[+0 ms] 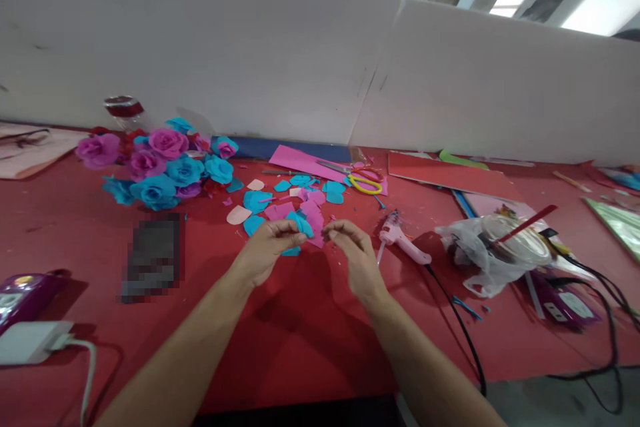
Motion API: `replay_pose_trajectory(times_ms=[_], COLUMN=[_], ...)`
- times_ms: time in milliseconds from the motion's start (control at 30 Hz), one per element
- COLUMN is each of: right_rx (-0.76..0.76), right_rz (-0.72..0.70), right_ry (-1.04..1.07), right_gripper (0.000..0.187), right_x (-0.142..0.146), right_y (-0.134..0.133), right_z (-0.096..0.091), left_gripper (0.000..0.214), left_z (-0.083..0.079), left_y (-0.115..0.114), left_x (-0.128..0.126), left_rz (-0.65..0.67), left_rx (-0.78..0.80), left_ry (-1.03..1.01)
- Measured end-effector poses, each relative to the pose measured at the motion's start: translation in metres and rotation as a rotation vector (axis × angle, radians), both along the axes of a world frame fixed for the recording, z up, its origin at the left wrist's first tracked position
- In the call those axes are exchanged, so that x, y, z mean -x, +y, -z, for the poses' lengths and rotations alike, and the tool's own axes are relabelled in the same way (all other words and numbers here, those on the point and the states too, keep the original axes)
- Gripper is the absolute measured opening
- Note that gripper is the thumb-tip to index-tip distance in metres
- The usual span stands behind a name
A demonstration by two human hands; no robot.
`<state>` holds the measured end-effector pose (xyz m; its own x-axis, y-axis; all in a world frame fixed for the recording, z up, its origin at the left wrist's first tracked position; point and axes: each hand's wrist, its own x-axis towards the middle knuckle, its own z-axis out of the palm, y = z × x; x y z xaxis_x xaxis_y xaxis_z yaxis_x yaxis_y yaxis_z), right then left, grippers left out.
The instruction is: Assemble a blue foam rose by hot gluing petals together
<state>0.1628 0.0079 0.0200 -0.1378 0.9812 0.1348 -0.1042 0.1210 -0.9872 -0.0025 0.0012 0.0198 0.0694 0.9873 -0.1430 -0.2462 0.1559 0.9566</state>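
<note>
While the left hand (261,248) pinches a blue paper piece (301,221) between thumb and fingers, the right hand (357,255) bunches its fingertips just beside that grip; whether they hold anything, I cannot tell. Paper cutouts (257,201) lie just beyond the left grip on the red bench (285,347), so a slackened pinch could lose the piece among them. Squeezing too hard might crease it. A sideways sweep could knock the glue gun (406,245), right of the right grip.
</note>
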Motion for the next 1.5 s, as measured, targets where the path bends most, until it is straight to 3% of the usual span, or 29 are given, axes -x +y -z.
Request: replay_pose_trajectory(times_ms=[167, 333, 467, 833, 1067, 1267, 1500], right_rx=[0.222, 0.327, 0.313, 0.335, 0.273, 0.289, 0.183], right_rz=[-0.12, -0.149, -0.158, -0.173, -0.099, -0.225, -0.154], right_ry=[0.129, 0.251, 0.257, 0.264, 0.24, 0.211, 0.25], right_gripper=[0.023, 0.009, 0.002, 0.004, 0.011, 0.004, 0.005], right_x=[-0.003, -0.004, -0.005, -0.007, -0.009, -0.007, -0.006], right_y=[0.006, 0.006, 0.006, 0.006, 0.007, 0.008, 0.006], right_z=[0.001, -0.003, -0.005, -0.008, -0.008, -0.004, -0.006], left_gripper=[0.006, 0.005, 0.005, 0.007, 0.011, 0.008, 0.008], left_z=[-0.002, -0.001, 0.0, 0.002, 0.001, 0.003, 0.002], left_y=[-0.004, -0.005, -0.004, -0.003, -0.002, 0.0, -0.001], left_x=[-0.007, -0.011, -0.01, -0.007, -0.005, -0.004, -0.002], left_rz=[0.185, 0.213, 0.196, 0.199, 0.201, 0.231, 0.225], left_rx=[-0.018, 0.002, 0.003, 0.002, 0.013, 0.007, -0.003], left_ry=[0.084, 0.088, 0.106, 0.154, 0.202, 0.221, 0.215])
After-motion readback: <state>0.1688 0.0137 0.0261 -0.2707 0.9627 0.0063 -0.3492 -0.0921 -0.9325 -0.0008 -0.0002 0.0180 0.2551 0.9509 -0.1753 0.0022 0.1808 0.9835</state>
